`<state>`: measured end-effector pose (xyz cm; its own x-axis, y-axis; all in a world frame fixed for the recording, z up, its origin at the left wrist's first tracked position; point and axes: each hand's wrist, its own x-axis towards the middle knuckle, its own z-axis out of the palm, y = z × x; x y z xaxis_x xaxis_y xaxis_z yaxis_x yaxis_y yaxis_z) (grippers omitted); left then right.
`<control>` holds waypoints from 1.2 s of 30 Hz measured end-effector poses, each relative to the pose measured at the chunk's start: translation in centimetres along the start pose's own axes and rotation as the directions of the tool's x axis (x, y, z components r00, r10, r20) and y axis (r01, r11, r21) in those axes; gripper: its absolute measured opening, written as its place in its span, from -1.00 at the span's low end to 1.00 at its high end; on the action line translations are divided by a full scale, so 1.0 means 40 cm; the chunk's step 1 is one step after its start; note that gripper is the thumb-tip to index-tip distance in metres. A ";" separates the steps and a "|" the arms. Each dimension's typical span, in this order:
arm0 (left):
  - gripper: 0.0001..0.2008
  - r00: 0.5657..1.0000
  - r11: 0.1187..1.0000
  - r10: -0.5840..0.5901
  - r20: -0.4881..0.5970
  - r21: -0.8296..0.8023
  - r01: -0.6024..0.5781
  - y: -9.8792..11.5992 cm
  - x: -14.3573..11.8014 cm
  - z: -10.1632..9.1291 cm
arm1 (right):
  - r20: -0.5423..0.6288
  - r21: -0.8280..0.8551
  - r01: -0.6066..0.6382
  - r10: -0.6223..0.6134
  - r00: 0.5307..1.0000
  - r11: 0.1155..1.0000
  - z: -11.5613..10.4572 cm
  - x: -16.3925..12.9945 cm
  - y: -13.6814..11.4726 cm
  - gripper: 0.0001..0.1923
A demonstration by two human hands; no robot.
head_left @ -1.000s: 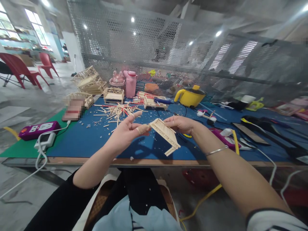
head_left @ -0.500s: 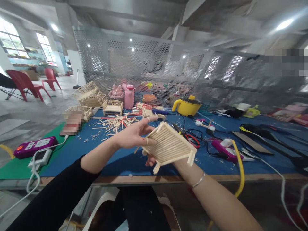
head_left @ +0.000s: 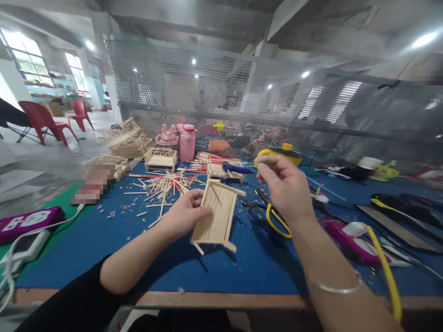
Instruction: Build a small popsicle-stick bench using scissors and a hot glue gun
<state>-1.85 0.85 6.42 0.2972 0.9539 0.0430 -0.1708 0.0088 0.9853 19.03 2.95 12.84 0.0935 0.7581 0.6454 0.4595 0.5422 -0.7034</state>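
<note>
My left hand [head_left: 183, 216] grips the left edge of a small slatted frame of pale wooden sticks [head_left: 217, 216], built like a miniature bed with short legs. The frame is tilted just above the blue mat [head_left: 104, 240]. My right hand [head_left: 285, 186] is raised to the right of the frame, apart from it. Its fingers are curled, with the thumb pressed to the forefinger. Whether something small sits between those fingertips is too small to tell.
Loose wooden sticks [head_left: 166, 184] lie behind the frame, with finished stick models [head_left: 161, 159] beyond them. A pink jug [head_left: 187, 140], a yellow pot [head_left: 287, 153], yellow-handled scissors [head_left: 277, 220], a purple power strip [head_left: 24, 222] and a yellow cable [head_left: 386, 267] lie around. A mesh fence backs the table.
My right hand has let go of the stick frame and lifted up to the right. My left hand now holds the frame alone, lower and nearer the mat.
</note>
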 end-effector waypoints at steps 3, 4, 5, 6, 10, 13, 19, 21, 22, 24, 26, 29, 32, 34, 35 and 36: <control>-0.67 0.929 0.915 0.332 -0.160 0.296 -0.276 -0.004 -0.008 -0.004 | -0.051 -0.153 0.317 -0.327 0.944 0.936 0.078 -0.085 -0.038 -0.80; -0.66 0.887 0.845 0.424 -0.183 0.431 -0.315 -0.004 -0.014 -0.007 | -0.053 -0.199 0.389 -0.406 0.912 0.899 0.097 -0.110 -0.041 -0.75; -0.64 0.848 0.764 0.496 -0.188 0.558 -0.323 -0.003 -0.020 -0.010 | -0.057 -0.233 0.443 -0.467 0.883 0.866 0.110 -0.129 -0.040 -0.69; -0.63 0.818 0.682 0.546 -0.179 0.663 -0.310 -0.003 -0.026 -0.013 | -0.065 -0.257 0.479 -0.510 0.858 0.839 0.119 -0.142 -0.038 -0.63; -0.59 0.754 0.428 0.652 -0.083 0.861 -0.275 -0.009 -0.041 -0.018 | -0.092 -0.322 0.553 -0.606 0.790 0.769 0.124 -0.151 -0.038 -0.62; -0.59 0.743 0.363 0.667 -0.045 0.892 -0.271 -0.017 -0.044 -0.017 | -0.089 -0.368 0.551 -0.618 0.781 0.749 0.122 -0.149 -0.051 -0.76; -0.58 0.758 0.370 0.650 -0.041 0.889 -0.270 -0.027 -0.045 -0.017 | -0.076 -0.382 0.556 -0.625 0.777 0.738 0.129 -0.157 -0.057 -0.99; -0.58 0.759 0.361 0.650 -0.033 0.893 -0.270 -0.030 -0.044 -0.018 | -0.075 -0.390 0.553 -0.624 0.777 0.736 0.130 -0.158 -0.055 -0.96; -0.58 0.758 0.353 0.652 -0.029 0.896 -0.270 -0.032 -0.044 -0.018 | -0.077 -0.394 0.550 -0.623 0.779 0.736 0.129 -0.159 -0.054 -0.95; -0.58 0.753 0.335 0.658 -0.020 0.903 -0.269 -0.034 -0.042 -0.018 | -0.083 -0.397 0.547 -0.622 0.779 0.737 0.128 -0.159 -0.053 -0.95; -0.59 0.741 0.317 0.671 -0.013 0.909 -0.271 -0.036 -0.040 -0.019 | -0.085 -0.394 0.548 -0.623 0.777 0.738 0.127 -0.160 -0.053 -0.94; -0.61 0.721 0.276 0.693 -0.001 0.924 -0.264 -0.037 -0.038 -0.018 | -0.083 -0.390 0.549 -0.622 0.779 0.740 0.125 -0.161 -0.052 -0.93; -0.62 0.706 0.209 0.708 0.023 0.948 -0.241 -0.036 -0.039 -0.017 | -0.081 -0.389 0.544 -0.616 0.784 0.743 0.124 -0.160 -0.052 -0.91; -0.62 0.700 0.176 0.714 0.036 0.957 -0.230 -0.035 -0.040 -0.015 | -0.079 -0.384 0.547 -0.616 0.783 0.744 0.123 -0.160 -0.052 -0.90; -0.62 0.695 0.164 0.717 0.043 0.960 -0.228 -0.034 -0.040 -0.015 | -0.079 -0.380 0.549 -0.617 0.783 0.745 0.123 -0.160 -0.052 -0.90; -0.62 0.691 0.151 0.721 0.052 0.962 -0.230 -0.033 -0.041 -0.014 | -0.078 -0.376 0.551 -0.618 0.783 0.745 0.123 -0.160 -0.051 -0.90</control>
<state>-2.63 -0.54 4.96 0.1316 0.6501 0.7483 0.8093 -0.5064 0.2977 13.13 -1.22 8.69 -0.1419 0.2303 0.9627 0.7264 0.6850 -0.0568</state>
